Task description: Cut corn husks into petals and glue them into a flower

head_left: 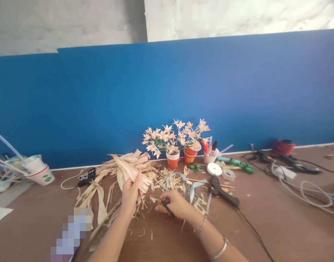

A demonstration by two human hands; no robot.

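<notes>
A pale, dry husk piece (128, 171) is pinched in my left hand (131, 194), its cut end pointing right and its tip reaching up and left. My right hand (173, 204), just right of it, holds small dark scissors (166, 206) with the tips pointing up and left, apart from the husk. Beneath and behind both hands, husk strips and scraps (101, 198) lie spread over the brown table (156, 240). Pale husk flowers (163, 136) on green stems stand in red and white paper cups (172, 160) behind the hands.
A black glue gun (224, 193) with its cord lies to the right, near a white spool (214, 169) and a tape roll (228, 174). White cables (308, 194) and a red object (284, 147) are farther right. At left stands a white cup (43, 174).
</notes>
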